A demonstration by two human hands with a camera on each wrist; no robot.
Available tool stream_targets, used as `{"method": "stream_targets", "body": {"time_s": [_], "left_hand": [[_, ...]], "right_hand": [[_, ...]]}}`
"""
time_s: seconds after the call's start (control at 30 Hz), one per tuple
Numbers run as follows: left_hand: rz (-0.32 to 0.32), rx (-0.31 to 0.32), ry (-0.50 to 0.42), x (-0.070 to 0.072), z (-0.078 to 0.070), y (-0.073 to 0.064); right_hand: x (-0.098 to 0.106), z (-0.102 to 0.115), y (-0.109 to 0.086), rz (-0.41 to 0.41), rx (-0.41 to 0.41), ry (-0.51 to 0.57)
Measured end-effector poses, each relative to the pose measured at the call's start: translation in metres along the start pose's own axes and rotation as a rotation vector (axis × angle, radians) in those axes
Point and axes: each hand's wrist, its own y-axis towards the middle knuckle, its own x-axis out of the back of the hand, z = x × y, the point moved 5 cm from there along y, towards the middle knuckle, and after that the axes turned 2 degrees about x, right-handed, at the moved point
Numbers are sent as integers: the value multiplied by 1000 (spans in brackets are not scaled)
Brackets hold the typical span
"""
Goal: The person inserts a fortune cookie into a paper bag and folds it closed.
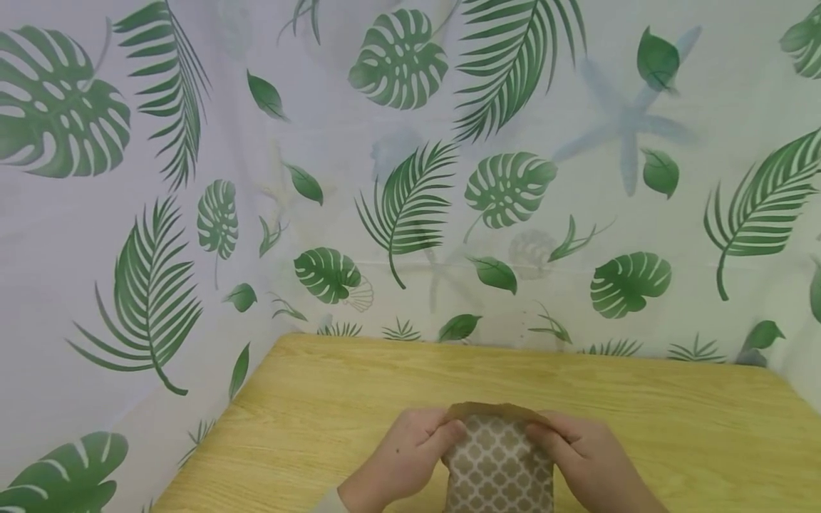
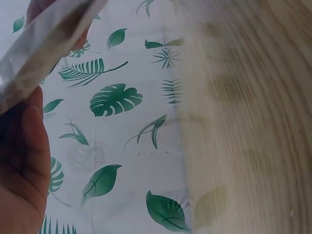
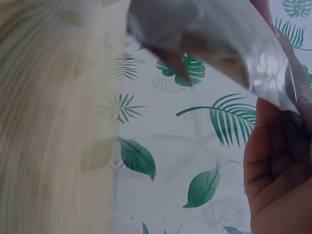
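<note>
A brown pouch (image 1: pixel 500 463) with a white lattice pattern hangs upright between both hands, its lower end cut off by the frame's bottom edge. Along its top runs a plain brown edge (image 1: pixel 494 410). My left hand (image 1: pixel 410 452) pinches the upper left corner, thumb in front. The upper right corner is pinched by my right hand (image 1: pixel 590 456) in the same way. In the right wrist view the pouch (image 3: pixel 214 34) shows a shiny silvery surface beside the curled fingers (image 3: pixel 278 165). From the left wrist, its edge (image 2: pixel 48 44) appears as a pale slanting band above the left hand (image 2: pixel 24 165).
The hands are over a yellow wood-grain table (image 1: pixel 359 385), near its front. White sheeting (image 1: pixel 308 214) printed with green leaves rises behind the table's far edge and along its left side.
</note>
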Motion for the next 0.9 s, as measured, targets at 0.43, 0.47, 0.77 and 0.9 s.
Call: {"method": "stream_targets", "body": {"time_s": [0.43, 0.47, 0.77, 0.9], "left_hand": [[77, 31, -150, 5, 2, -1], [88, 32, -154, 5, 2, -1], [108, 88, -141, 0, 2, -1], [110, 57, -102, -3, 1, -1]], "right_hand": [[-5, -10, -1, 220, -59, 283], [-5, -10, -1, 225, -65, 295], [-8, -10, 1, 275, -55, 340], [-12, -11, 1, 339, -47, 368]]}}
